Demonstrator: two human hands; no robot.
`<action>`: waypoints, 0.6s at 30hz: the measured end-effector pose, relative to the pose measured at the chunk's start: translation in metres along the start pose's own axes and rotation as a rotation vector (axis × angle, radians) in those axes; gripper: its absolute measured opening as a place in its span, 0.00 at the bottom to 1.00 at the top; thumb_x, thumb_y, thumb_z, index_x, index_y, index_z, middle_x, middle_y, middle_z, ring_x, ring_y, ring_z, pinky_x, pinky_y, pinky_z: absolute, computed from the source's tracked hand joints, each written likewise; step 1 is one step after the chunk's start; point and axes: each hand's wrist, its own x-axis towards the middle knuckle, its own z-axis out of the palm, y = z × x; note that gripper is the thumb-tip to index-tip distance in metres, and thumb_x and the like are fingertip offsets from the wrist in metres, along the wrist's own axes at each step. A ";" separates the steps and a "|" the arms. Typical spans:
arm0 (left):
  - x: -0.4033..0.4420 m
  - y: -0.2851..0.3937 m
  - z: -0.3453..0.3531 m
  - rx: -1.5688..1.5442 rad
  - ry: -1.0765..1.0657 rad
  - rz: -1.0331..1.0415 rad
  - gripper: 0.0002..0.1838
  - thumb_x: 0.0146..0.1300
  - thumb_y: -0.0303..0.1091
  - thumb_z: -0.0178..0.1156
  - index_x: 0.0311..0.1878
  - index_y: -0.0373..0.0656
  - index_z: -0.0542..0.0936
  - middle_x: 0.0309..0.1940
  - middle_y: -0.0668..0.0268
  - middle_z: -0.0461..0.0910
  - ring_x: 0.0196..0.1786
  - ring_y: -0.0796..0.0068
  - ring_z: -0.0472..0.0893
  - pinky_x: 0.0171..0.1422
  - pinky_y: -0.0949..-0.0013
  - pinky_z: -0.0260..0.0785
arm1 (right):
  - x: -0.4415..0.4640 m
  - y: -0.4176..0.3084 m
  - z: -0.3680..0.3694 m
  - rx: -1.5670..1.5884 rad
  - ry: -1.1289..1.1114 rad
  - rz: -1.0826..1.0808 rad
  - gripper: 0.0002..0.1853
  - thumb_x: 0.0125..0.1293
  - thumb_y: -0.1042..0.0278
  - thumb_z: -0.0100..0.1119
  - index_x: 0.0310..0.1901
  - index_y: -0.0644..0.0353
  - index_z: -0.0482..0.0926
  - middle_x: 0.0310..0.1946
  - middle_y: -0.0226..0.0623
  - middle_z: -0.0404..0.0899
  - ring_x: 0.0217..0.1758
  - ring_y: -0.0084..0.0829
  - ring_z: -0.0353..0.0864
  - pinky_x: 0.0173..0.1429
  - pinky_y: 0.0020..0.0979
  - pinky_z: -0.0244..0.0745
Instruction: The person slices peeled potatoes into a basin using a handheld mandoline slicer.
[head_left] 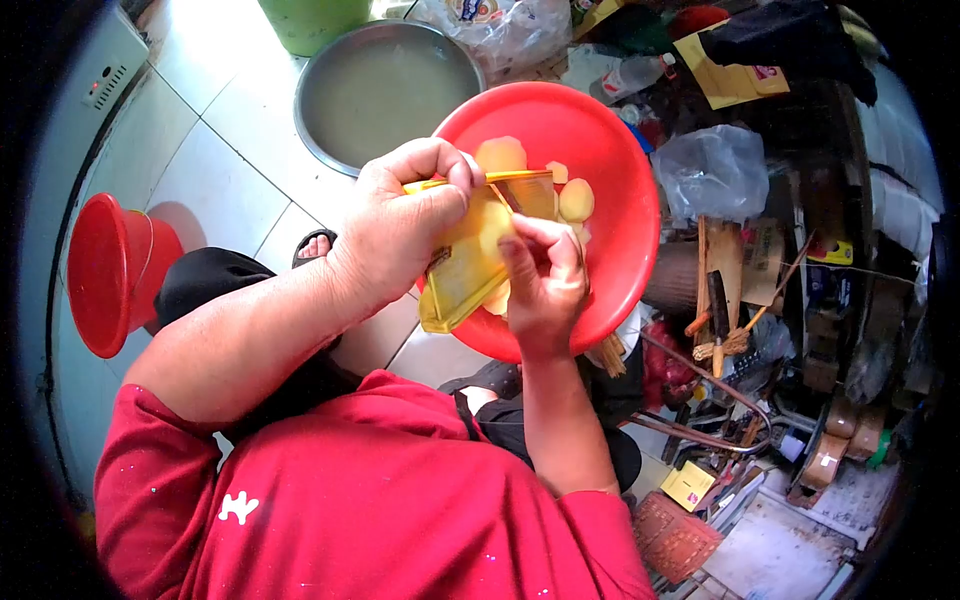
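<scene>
My left hand (410, 215) is closed round the orange-edged upper end of a yellow plastic slicer (465, 255), thumb on top. The slicer is tilted, its lower end pointing down toward my lap, and a dark diagonal strip crosses it near the top. My right hand (545, 285) pinches the slicer's right edge beside that strip; anything small between those fingertips is hidden. Below both hands sits a wide red basin (625, 250). Pale yellow slices, seemingly potato (576, 200), lie inside it, partly covered by the slicer and my hands.
A metal bowl of cloudy liquid (390, 95) stands on the tiled floor beyond the basin, near a green bucket (315, 20). At the left is a red bucket (100, 275). Clutter fills the right side, including a plastic bag (712, 175), a bottle (635, 78) and a dark-handled tool (718, 305).
</scene>
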 end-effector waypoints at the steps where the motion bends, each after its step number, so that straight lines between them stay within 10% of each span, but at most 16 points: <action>1: -0.001 -0.001 0.001 0.008 -0.009 0.022 0.02 0.53 0.25 0.53 0.30 0.39 0.73 0.37 0.69 0.76 0.43 0.80 0.72 0.52 0.75 0.66 | 0.006 0.009 -0.002 -0.100 0.043 0.048 0.13 0.61 0.61 0.67 0.39 0.62 0.81 0.35 0.31 0.77 0.35 0.23 0.76 0.42 0.26 0.72; 6: -0.001 0.004 0.004 -0.009 0.007 0.004 0.01 0.53 0.24 0.53 0.30 0.39 0.73 0.37 0.69 0.75 0.42 0.80 0.72 0.52 0.75 0.66 | 0.026 0.089 -0.016 -0.095 0.189 0.260 0.09 0.61 0.67 0.67 0.38 0.63 0.82 0.33 0.32 0.80 0.32 0.23 0.77 0.39 0.25 0.74; 12: -0.001 0.001 0.004 -0.016 0.007 0.016 0.01 0.54 0.24 0.53 0.30 0.39 0.74 0.36 0.69 0.75 0.42 0.80 0.72 0.51 0.76 0.66 | 0.008 0.010 -0.002 -0.158 0.024 -0.093 0.10 0.60 0.66 0.68 0.38 0.61 0.82 0.34 0.33 0.79 0.36 0.23 0.77 0.42 0.27 0.73; 18: 0.002 0.004 0.004 0.011 -0.012 0.014 0.01 0.54 0.24 0.53 0.30 0.39 0.74 0.36 0.69 0.75 0.42 0.80 0.72 0.51 0.76 0.66 | 0.024 0.085 -0.016 -0.019 0.139 0.280 0.09 0.62 0.67 0.66 0.39 0.62 0.82 0.33 0.33 0.80 0.34 0.23 0.77 0.41 0.26 0.74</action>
